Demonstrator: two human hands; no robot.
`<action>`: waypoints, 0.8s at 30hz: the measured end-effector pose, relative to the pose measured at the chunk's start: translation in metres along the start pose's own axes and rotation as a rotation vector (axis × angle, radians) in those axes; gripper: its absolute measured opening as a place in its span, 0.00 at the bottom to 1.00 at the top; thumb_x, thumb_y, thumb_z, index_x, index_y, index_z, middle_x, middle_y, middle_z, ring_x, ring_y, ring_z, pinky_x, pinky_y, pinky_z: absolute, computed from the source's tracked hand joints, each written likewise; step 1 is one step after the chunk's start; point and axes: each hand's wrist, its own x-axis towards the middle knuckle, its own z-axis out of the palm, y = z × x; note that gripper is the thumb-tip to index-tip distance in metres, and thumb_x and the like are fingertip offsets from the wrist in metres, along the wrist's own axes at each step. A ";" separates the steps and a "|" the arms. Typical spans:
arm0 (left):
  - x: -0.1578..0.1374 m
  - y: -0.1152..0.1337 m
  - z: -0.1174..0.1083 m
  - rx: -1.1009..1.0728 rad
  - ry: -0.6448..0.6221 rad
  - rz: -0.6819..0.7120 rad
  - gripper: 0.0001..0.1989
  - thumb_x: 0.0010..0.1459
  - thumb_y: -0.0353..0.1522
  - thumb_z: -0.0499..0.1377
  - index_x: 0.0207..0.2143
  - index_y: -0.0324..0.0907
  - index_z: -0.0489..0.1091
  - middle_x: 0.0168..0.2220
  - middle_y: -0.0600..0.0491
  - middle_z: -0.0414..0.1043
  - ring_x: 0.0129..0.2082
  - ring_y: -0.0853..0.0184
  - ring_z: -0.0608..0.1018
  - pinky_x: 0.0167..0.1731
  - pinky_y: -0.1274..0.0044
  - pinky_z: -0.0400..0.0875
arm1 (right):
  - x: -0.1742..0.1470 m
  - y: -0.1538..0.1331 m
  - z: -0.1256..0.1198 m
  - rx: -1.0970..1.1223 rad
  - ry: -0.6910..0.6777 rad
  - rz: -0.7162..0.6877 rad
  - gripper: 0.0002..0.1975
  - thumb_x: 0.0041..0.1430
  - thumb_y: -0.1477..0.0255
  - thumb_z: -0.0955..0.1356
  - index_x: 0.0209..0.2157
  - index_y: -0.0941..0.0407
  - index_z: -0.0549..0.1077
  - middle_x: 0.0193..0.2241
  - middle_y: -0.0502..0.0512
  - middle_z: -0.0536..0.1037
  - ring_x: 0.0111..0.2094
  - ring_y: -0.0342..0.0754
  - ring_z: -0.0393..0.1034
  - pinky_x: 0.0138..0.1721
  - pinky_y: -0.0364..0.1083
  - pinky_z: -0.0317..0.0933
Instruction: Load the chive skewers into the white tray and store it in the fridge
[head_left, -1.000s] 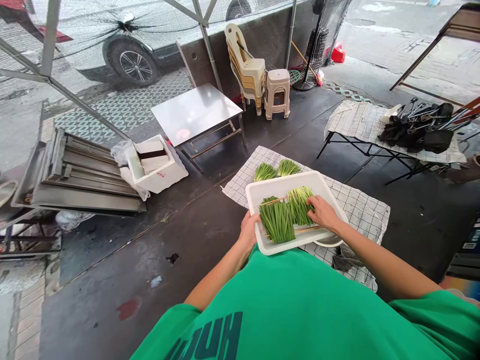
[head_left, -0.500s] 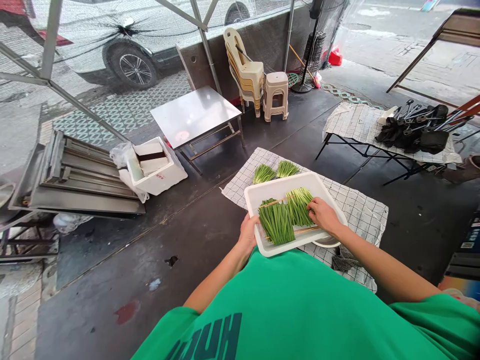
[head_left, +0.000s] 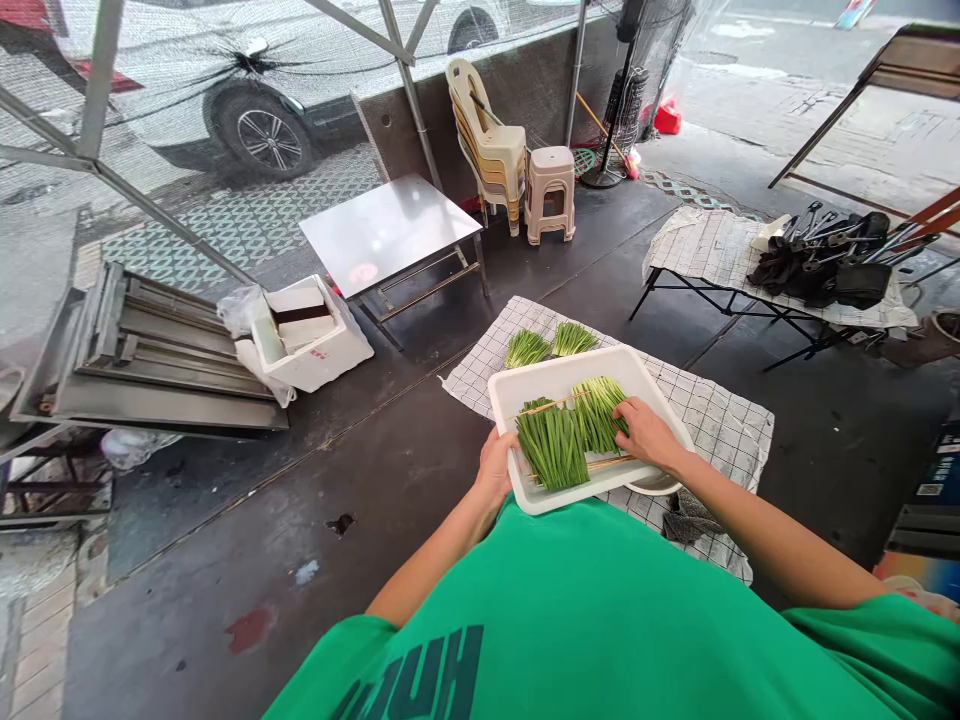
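A white plastic tray (head_left: 540,376) is held in front of my green shirt, tilted slightly. My left hand (head_left: 496,466) grips its left rim, with the thumb over the edge. Inside lie flat rows of green garlic chives threaded on thin wooden skewers: a dark leafy part (head_left: 553,448) on the left, a paler stalk part (head_left: 596,405) on the right. My right hand (head_left: 646,432) has its fingers closed at the right edge of the paler chives; the fingertips are partly hidden. Beyond the tray, two more chive bundles (head_left: 527,348) rest on a checked cloth (head_left: 724,425).
Partly under the tray sits a pale round container (head_left: 654,487), with a dark rag (head_left: 690,518) beside it. A low metal table (head_left: 390,230), stacked chairs (head_left: 499,150) and stools (head_left: 551,180) stand ahead. At left is a foam box (head_left: 330,350); at right, a cloth-covered table (head_left: 697,245) with black-and-metal items.
My right hand stays at the paler chives with only a very slight finger shift. The tray and my left hand keep their place; the view has shifted slightly.
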 end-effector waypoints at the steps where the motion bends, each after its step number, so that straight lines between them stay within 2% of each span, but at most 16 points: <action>1: 0.000 0.000 0.000 0.001 -0.001 -0.002 0.18 0.36 0.29 0.59 0.35 0.43 0.63 0.23 0.60 0.57 0.17 0.72 0.63 0.18 0.77 0.57 | 0.000 0.000 0.000 0.000 0.004 -0.006 0.10 0.54 0.77 0.66 0.40 0.57 0.71 0.44 0.61 0.72 0.36 0.50 0.67 0.32 0.46 0.59; 7: -0.001 0.001 0.000 0.014 -0.003 -0.003 0.19 0.34 0.29 0.57 0.34 0.44 0.63 0.22 0.60 0.56 0.17 0.72 0.61 0.18 0.77 0.57 | -0.001 0.001 0.004 -0.034 -0.010 -0.015 0.07 0.56 0.78 0.66 0.37 0.58 0.73 0.43 0.62 0.73 0.37 0.50 0.69 0.35 0.46 0.61; 12: -0.002 0.003 0.000 0.029 0.008 -0.012 0.18 0.34 0.29 0.56 0.33 0.44 0.62 0.21 0.60 0.55 0.17 0.72 0.61 0.18 0.77 0.57 | -0.002 0.000 0.006 -0.045 -0.012 -0.030 0.08 0.58 0.74 0.67 0.39 0.60 0.75 0.45 0.63 0.73 0.39 0.51 0.70 0.38 0.47 0.63; 14: -0.002 0.003 0.000 0.038 0.013 -0.017 0.18 0.35 0.29 0.56 0.34 0.44 0.63 0.22 0.60 0.55 0.17 0.72 0.62 0.18 0.77 0.57 | -0.003 -0.001 0.007 -0.040 -0.014 -0.026 0.07 0.60 0.73 0.67 0.38 0.59 0.75 0.45 0.63 0.73 0.40 0.52 0.71 0.37 0.47 0.64; 18: -0.001 0.002 0.000 0.036 0.009 -0.011 0.18 0.35 0.28 0.56 0.34 0.44 0.63 0.22 0.60 0.55 0.17 0.72 0.62 0.18 0.77 0.57 | -0.003 -0.003 0.008 0.011 -0.010 0.052 0.08 0.62 0.73 0.65 0.31 0.58 0.75 0.43 0.62 0.74 0.40 0.52 0.71 0.34 0.46 0.62; 21: 0.002 0.001 0.001 0.033 0.019 -0.006 0.17 0.36 0.29 0.57 0.33 0.44 0.63 0.22 0.60 0.55 0.17 0.72 0.62 0.18 0.78 0.57 | 0.000 0.002 0.007 0.182 0.032 0.142 0.08 0.58 0.74 0.66 0.26 0.57 0.75 0.41 0.60 0.76 0.40 0.51 0.71 0.38 0.46 0.63; 24: 0.006 0.000 0.001 0.030 0.032 -0.007 0.17 0.35 0.29 0.57 0.34 0.43 0.64 0.22 0.60 0.57 0.18 0.72 0.63 0.18 0.78 0.58 | 0.000 0.013 0.003 0.643 0.087 0.318 0.08 0.53 0.68 0.71 0.23 0.56 0.76 0.36 0.57 0.78 0.40 0.51 0.71 0.45 0.48 0.64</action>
